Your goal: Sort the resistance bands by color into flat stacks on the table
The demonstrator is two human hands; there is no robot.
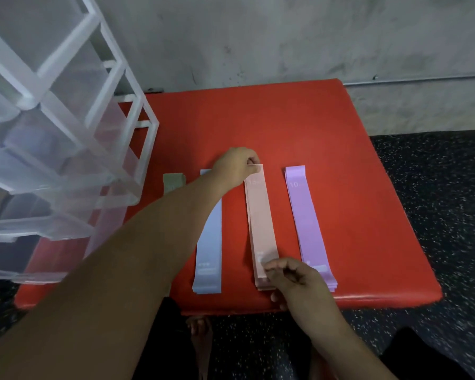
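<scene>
On the red table (327,138) lie flat stacks of bands side by side: a blue stack (208,250), a pink stack (259,220) and a purple stack (305,215). A green band (173,182) peeks out at the left, mostly hidden behind my left forearm. My left hand (237,167) pinches the far end of the top pink band. My right hand (294,278) pinches the near end of the same pink band, its fingers curled over the stack's front end.
A clear plastic drawer unit (52,149) with a white frame stands on the table's left part. A grey wall rises behind the table. Dark speckled floor (436,215) lies to the right and front, where a bare foot (200,333) shows.
</scene>
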